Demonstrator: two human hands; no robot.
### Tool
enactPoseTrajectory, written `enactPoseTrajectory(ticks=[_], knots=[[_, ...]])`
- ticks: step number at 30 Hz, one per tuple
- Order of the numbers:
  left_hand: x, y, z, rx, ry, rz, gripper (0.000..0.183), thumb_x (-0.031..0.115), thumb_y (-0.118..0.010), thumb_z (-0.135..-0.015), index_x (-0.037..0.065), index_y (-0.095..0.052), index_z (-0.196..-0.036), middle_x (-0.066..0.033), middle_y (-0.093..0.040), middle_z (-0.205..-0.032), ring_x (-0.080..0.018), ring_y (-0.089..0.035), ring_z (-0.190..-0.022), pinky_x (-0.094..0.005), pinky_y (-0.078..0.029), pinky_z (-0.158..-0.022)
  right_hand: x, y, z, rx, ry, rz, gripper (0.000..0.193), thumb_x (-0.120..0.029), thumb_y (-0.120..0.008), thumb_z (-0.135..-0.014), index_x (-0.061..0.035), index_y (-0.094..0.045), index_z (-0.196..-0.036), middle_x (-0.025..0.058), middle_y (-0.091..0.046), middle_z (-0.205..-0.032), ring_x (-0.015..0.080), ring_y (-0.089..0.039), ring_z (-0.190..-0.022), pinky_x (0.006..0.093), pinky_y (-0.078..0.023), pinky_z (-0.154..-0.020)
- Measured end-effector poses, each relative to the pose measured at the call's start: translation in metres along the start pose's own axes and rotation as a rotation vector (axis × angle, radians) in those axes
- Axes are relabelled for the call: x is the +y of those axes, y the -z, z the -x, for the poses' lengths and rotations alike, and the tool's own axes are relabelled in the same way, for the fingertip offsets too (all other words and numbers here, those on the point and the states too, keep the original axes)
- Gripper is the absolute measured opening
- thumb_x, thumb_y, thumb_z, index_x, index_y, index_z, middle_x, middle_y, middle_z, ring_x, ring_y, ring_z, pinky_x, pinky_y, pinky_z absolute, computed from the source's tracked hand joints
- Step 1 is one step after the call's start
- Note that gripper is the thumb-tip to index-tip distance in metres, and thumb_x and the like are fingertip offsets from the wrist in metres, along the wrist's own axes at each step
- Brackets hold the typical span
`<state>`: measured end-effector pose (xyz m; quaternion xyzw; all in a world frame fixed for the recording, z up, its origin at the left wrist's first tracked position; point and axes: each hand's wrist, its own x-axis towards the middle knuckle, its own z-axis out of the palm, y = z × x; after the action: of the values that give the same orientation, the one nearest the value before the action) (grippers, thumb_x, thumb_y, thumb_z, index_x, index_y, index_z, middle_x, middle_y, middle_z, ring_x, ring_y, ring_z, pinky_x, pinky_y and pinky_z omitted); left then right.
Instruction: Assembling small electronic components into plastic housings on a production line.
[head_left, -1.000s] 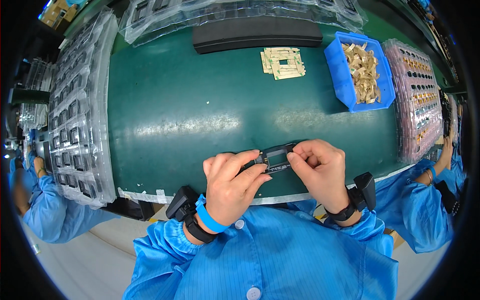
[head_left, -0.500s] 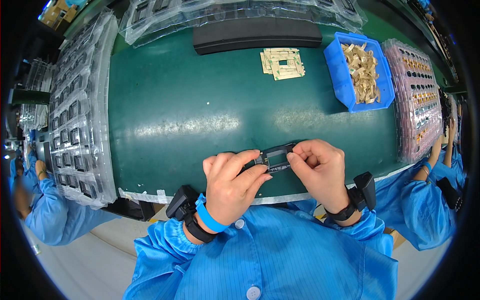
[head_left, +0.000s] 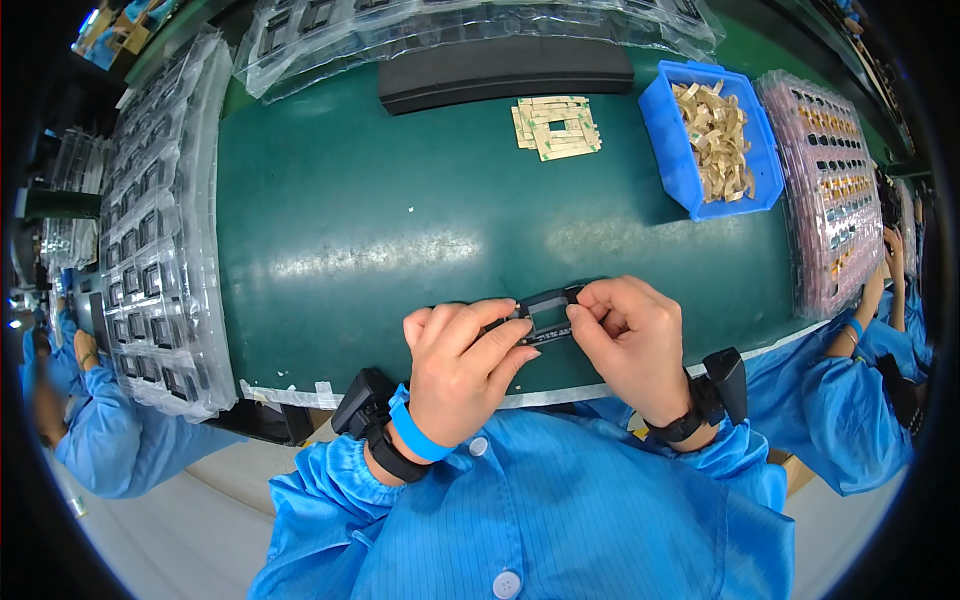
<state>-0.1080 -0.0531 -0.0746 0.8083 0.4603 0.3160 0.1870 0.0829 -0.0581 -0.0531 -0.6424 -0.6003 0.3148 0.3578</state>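
Note:
A small black plastic frame with a rectangular window (head_left: 550, 336) is held between my two hands, just above the near part of the green table. My left hand (head_left: 458, 360) is closed on its left end, thumb below and fingers over the top. My right hand (head_left: 632, 340) pinches its right end between thumb and forefinger. Both gripped ends are partly covered by my fingers. Whether a small part also sits in my right fingertips, I cannot make out.
Flat cream-coloured adhesive frames (head_left: 535, 150) lie stacked before a long black block (head_left: 505, 75). A blue bin (head_left: 668, 165) holds many tan strips. Clear trays of black parts (head_left: 215, 300) line the left; pinkish trays (head_left: 800, 200) stand right. Co-workers' blue sleeves (head_left: 115, 425) show at both sides.
Both hands keep their hold on the black frame; my right hand and the frame have shifted very slightly left. The whole view has moved a little.

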Motion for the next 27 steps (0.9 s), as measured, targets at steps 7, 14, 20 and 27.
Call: enactPoseTrajectory(ticks=[7,14,20,27], knots=[[0.0034,0.0006,-0.0016,-0.015,0.086,0.052,0.035,0.018,-0.084,-0.065,0.007,-0.07,-0.096,-0.004,-0.067,-0.103,-0.022,-0.06,-0.087,-0.035,-0.037,-0.084,-0.0003,-0.0003,0.0002,0.001,-0.022,-0.018,0.007,-0.003,-0.072,-0.079,-0.001,-0.067,-0.083,0.0075,-0.062,-0.07,0.0133,-0.057,-0.051,0.0264,-0.045,-0.046],[-0.0005,-0.0005,0.0006,-0.025,0.022,0.023,0.041,0.017,-0.084,-0.065,0.006,-0.071,-0.102,-0.0049,-0.067,-0.105,-0.0226,-0.059,-0.09,-0.0359,-0.038,-0.084,-0.0015,0.0003,0.0001,-0.01,-0.032,-0.004,0.007,-0.004,-0.072,-0.08,-0.0015,-0.067,-0.084,0.0077,-0.062,-0.07,0.0138,-0.058,-0.052,0.027,-0.046,-0.047],[0.0012,-0.0029,0.0029,-0.048,-0.02,-0.027,0.041,0.016,-0.082,-0.067,0.008,-0.072,-0.106,-0.0059,-0.064,-0.108,-0.0236,-0.056,-0.09,-0.0371,-0.038,-0.083,-0.0001,0.0005,0.0006,-0.007,-0.022,-0.006,0.007,-0.004,-0.072,-0.079,-0.0016,-0.067,-0.084,0.0077,-0.062,-0.071,0.0138,-0.059,-0.052,0.0271,-0.046,-0.047],[0.0052,-0.0015,0.0025,-0.081,-0.034,-0.129,0.043,0.016,-0.081,-0.068,0.01,-0.072,-0.11,-0.0056,-0.062,-0.109,-0.0258,-0.052,-0.096,-0.0381,-0.037,-0.086,0.0006,0.0003,0.0006,-0.009,-0.016,-0.002,0.008,-0.004,-0.072,-0.079,-0.0018,-0.067,-0.084,0.0079,-0.062,-0.071,0.0141,-0.059,-0.053,0.0272,-0.047,-0.047]])
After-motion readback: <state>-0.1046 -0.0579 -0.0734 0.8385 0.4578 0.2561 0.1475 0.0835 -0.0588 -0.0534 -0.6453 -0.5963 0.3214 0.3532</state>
